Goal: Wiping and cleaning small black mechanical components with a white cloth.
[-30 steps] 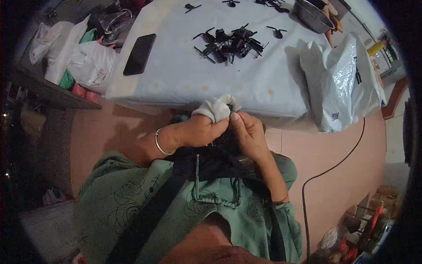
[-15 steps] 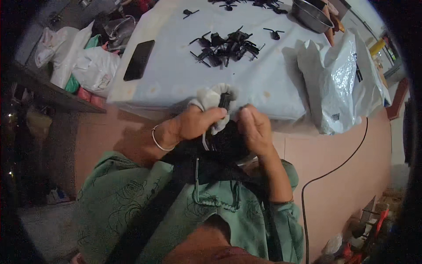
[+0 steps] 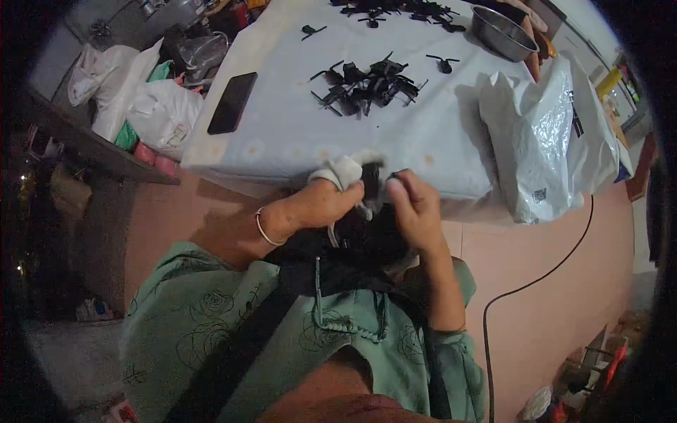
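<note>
My left hand (image 3: pixel 321 202), a bangle on its wrist, is closed round a white cloth (image 3: pixel 345 169) and a black part (image 3: pixel 371 178) that is smeared by motion. The cloth wraps the far side of the fingers, and the thumb presses on the black part. Just to the right, my right hand (image 3: pixel 419 211) is closed, thumb against fingers. Something small and dark shows at its fingertips, too small to name. Both hands are above my lap, at the near edge of the table (image 3: pixel 282 151). Beyond them lies a heap of black plastic parts with thin arms (image 3: pixel 367 84).
A black phone (image 3: pixel 233 103) lies left on the table. More black parts (image 3: pixel 402 8) and a metal bowl (image 3: pixel 503 34) are at the far side. A white plastic bag (image 3: pixel 529 148) stands right; other bags (image 3: pixel 166 113) sit left. A black cable (image 3: pixel 536 278) crosses the floor.
The white cloth and black part in my left hand have shifted and blurred. My right hand has turned slightly at the fingertips. The whole view has shifted a little.
</note>
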The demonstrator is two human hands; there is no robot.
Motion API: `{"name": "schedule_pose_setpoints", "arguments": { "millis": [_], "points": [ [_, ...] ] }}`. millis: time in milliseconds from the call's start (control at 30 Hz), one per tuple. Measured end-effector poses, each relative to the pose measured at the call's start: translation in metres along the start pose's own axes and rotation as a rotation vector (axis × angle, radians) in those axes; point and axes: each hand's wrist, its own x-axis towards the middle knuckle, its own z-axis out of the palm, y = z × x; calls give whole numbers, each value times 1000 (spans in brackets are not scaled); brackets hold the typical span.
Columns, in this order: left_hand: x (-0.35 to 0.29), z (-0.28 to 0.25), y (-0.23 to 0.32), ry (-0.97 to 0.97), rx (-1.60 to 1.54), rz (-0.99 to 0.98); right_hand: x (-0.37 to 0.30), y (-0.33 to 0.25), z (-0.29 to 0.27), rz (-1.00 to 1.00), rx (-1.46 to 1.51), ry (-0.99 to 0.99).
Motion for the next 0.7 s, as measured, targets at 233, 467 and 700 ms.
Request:
{"name": "schedule_pose_setpoints", "arguments": {
  "millis": [233, 467, 700],
  "points": [
    [-3, 2, 2, 153, 281, 199, -1, 3, 13, 126, 44, -103],
    [-2, -3, 0, 69, 258, 159, -7, 8, 11, 158, 142, -161],
    [48, -81, -1, 354, 897, 233, -4, 14, -4, 144, -137, -253]
  ]
}}
